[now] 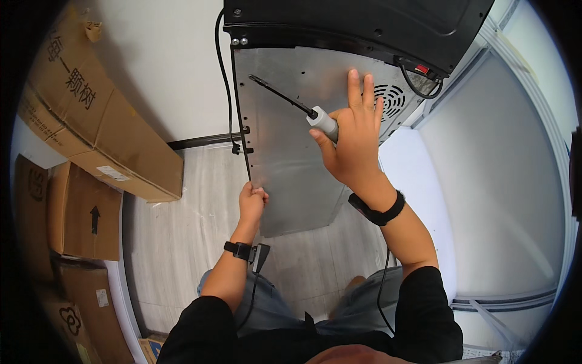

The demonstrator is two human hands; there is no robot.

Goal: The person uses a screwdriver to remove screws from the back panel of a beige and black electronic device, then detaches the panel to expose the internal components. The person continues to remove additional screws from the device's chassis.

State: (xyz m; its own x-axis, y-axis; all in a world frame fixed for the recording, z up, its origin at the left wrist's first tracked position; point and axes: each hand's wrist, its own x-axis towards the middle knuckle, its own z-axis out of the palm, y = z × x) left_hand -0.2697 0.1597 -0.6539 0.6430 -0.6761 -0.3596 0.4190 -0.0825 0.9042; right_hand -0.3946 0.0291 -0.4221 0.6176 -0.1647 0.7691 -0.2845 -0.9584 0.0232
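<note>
A large bare metal panel (285, 164) stands in front of me, fixed to a black appliance body (364, 24). My left hand (253, 200) is closed at the panel's left edge, fingers curled round it. Between the thumb and palm of my right hand (354, 133) sits the grey handle of a screwdriver (325, 123). Its long black shaft slants up and left across the panel, with the tip near the upper-left corner. The other fingers of that hand stretch out flat toward the panel, beside a round slotted vent (389, 100).
Cardboard boxes (85, 206) are stacked along the left side. A black power cord (229, 91) hangs left of the panel, its plug low down. A red switch (422, 69) and a looped cable (424, 91) sit upper right. A frosted, framed panel (497, 170) stands at right.
</note>
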